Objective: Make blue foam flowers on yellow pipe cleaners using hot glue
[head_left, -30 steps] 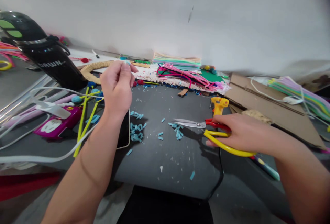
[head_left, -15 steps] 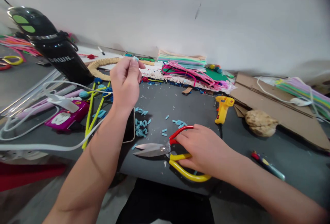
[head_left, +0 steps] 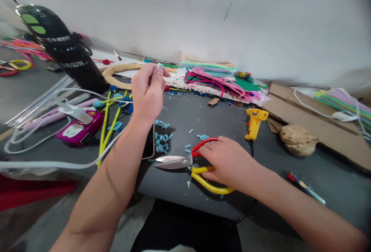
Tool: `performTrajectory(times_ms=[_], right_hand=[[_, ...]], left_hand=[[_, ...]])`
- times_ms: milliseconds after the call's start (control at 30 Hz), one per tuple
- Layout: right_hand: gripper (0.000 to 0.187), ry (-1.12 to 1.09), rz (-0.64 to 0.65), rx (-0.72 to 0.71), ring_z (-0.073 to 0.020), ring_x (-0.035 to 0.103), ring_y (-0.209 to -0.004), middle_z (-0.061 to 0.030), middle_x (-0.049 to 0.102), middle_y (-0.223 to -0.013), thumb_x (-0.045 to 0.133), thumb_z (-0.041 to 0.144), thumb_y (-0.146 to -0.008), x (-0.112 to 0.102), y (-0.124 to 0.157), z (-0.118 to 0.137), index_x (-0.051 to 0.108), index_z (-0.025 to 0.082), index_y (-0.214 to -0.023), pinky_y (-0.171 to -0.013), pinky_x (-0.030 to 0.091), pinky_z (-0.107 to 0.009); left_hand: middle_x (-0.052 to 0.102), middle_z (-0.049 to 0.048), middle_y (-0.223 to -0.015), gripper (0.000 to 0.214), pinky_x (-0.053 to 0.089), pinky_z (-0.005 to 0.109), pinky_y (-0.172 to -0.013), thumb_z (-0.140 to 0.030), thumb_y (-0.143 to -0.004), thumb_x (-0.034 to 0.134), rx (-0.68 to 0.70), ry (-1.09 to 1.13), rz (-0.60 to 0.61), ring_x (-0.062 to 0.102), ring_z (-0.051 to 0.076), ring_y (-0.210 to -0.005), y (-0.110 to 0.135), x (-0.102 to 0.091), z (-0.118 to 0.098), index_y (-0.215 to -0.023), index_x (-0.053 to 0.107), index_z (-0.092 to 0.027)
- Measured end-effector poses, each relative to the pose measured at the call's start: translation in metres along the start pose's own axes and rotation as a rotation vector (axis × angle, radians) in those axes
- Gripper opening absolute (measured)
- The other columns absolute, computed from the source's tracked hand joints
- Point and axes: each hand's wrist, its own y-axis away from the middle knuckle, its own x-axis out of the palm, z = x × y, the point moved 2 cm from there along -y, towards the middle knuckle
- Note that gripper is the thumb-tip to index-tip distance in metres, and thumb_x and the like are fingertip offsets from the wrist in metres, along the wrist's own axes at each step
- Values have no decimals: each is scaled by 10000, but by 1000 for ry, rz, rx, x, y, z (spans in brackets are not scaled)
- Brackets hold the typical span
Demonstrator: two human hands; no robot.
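My left hand (head_left: 148, 91) is raised over the back of the table, its thumb and fingers pinched on a small light-blue piece (head_left: 160, 65). Only the tip of that piece shows. Low over the front of the table, my right hand (head_left: 224, 159) grips a pair of scissors (head_left: 174, 162) with one red and one yellow handle. Their blades point left and lie almost closed. Several cut light-blue pieces (head_left: 162, 142) lie in a heap left of the scissors, and another small group (head_left: 202, 137) lies behind the red handle. A phone (head_left: 150, 143) is partly hidden by my left forearm.
A black bottle (head_left: 74, 58) stands at the left near a purple device (head_left: 79, 130) and a white cable (head_left: 58, 164). Pink pipe cleaners (head_left: 223, 84) lie along the wall. A yellow glue gun (head_left: 255, 123), cardboard (head_left: 313, 109) and a pale lump (head_left: 298, 140) are at the right.
The whole view has shifted slightly. The scissor blades have closed from a small gap to almost together. My left hand keeps its pinch on the light-blue piece.
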Motion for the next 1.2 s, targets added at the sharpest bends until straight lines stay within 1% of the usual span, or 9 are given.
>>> performTrajectory(times_ms=[267,367,567,733,933,1067,1133,1200], right_hand=[[311,-101,0,15,-265,698,-929,-73,750,-955,646,407,-835,-2,2,4,678,171,-1035,-808,438,-366],[307,-87,5,12,-275,700,-925,-80,751,-965,651,401,-831,-1,0,5,678,166,-1027,-796,442,-371],[299,-69,23,9,-272,702,-909,-79,750,-945,646,411,-839,3,-3,6,667,172,-1016,-794,452,-372],[285,-46,32,8,-260,706,-858,-74,748,-896,649,438,-840,6,-4,6,657,178,-955,-768,458,-352],[252,-71,62,23,-251,705,-852,-74,751,-906,648,399,-835,8,-1,6,665,181,-960,-762,456,-335],[260,-135,56,31,-255,697,-905,-66,754,-956,664,391,-828,5,7,-2,680,211,-1014,-783,457,-333],[242,-158,58,51,-257,693,-899,-53,755,-947,672,388,-824,1,16,-11,689,228,-1006,-771,461,-331],[241,-169,57,102,-255,689,-861,-45,753,-927,670,400,-828,-2,30,-26,698,241,-1006,-741,467,-328]], left_hand=[[397,-30,-503,352,252,319,-484,-497,-944,539,-6,-25,36,385,115,-454,0,-1,2,-735,632,-230],[384,-35,-501,364,240,316,-470,-503,-948,530,-1,-21,31,367,108,-448,0,-1,1,-726,618,-228],[401,-32,-490,340,242,317,-470,-456,-956,542,12,-31,26,350,107,-446,0,-1,0,-725,631,-223],[400,-33,-500,316,247,316,-472,-437,-958,547,0,-26,27,354,108,-452,0,-2,-2,-738,635,-227],[401,-30,-499,317,232,319,-468,-429,-960,545,6,-30,14,354,108,-447,1,-1,-2,-734,635,-225],[390,-30,-493,347,220,319,-463,-467,-955,539,12,-23,5,356,112,-449,1,-1,1,-729,633,-221],[390,-31,-493,357,227,320,-469,-486,-950,539,10,-25,6,356,113,-453,1,-2,3,-729,634,-223],[392,-32,-500,351,239,324,-480,-490,-948,542,9,-30,17,356,113,-456,1,-2,3,-733,634,-229]])
